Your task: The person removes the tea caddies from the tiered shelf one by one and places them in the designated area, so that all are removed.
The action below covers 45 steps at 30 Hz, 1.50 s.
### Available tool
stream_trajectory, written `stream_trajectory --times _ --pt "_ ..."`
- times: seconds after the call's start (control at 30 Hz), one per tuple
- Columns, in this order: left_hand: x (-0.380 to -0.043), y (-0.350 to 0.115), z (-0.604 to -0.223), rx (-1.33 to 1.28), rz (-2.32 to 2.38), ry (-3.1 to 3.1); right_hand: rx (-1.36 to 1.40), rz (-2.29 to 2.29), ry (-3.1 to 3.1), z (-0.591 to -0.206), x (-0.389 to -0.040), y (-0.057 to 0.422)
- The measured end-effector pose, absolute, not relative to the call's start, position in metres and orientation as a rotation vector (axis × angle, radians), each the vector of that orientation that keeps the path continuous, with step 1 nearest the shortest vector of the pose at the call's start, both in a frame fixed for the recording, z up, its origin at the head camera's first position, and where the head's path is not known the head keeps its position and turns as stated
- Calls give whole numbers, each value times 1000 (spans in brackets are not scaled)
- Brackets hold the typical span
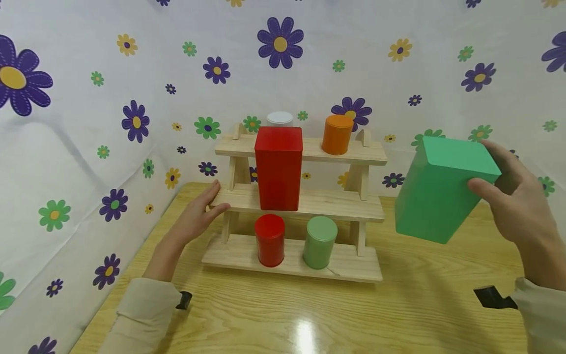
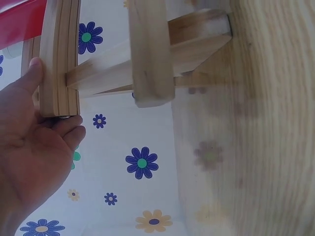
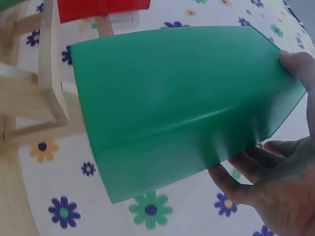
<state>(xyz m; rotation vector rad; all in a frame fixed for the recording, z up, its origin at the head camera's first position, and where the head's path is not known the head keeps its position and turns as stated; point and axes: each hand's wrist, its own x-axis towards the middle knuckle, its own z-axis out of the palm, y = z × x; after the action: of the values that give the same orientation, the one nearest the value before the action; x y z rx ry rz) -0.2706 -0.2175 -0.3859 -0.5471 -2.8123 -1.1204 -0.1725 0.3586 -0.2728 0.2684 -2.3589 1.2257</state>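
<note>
A green box (image 1: pixel 442 191) is held tilted in the air right of the shelf by my right hand (image 1: pixel 517 196), thumb on one side and fingers on the other. My left hand (image 1: pixel 199 211) grips the left end of the middle board of a wooden three-tier shelf (image 1: pixel 336 201); in the left wrist view the thumb and fingers (image 2: pixel 69 132) wrap that board's end. On the middle tier a tall red box (image 1: pixel 279 172) stands upright. The bottom tier bears a red can (image 1: pixel 270 241) and a light green can (image 1: pixel 320 243).
On the top tier are an orange can (image 1: pixel 337 135) and a white can (image 1: pixel 279 118), the latter partly hidden behind the red box. The shelf stands on a wood-grain table (image 1: pixel 247 309). A white flowered cloth (image 1: pixel 168 39) hangs behind and at the sides.
</note>
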Motion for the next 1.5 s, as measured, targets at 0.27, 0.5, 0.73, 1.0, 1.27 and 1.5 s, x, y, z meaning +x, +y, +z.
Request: stream_trajectory --times 0.27,0.5,0.73,1.0,1.27,1.5 --pt "-270 -220 -383 -589 -1101 -2830 342 1244 -2400 -285 -170 389" --pt "-270 -219 -381 -573 -1072 -2856 262 1169 -2538 -294 -174 401" --pt "-271 -218 -380 -556 -1110 -2855 218 1141 -2663 -309 -186 413" --pt "-272 -219 -382 -557 -1112 -2851 302 1176 -2659 -323 -200 418" --pt "-277 -219 -385 -560 -1091 -2846 218 1189 -2764 -325 -214 417" --pt "-275 -220 -382 -548 -1105 -2833 232 1265 -2819 -330 -230 415"
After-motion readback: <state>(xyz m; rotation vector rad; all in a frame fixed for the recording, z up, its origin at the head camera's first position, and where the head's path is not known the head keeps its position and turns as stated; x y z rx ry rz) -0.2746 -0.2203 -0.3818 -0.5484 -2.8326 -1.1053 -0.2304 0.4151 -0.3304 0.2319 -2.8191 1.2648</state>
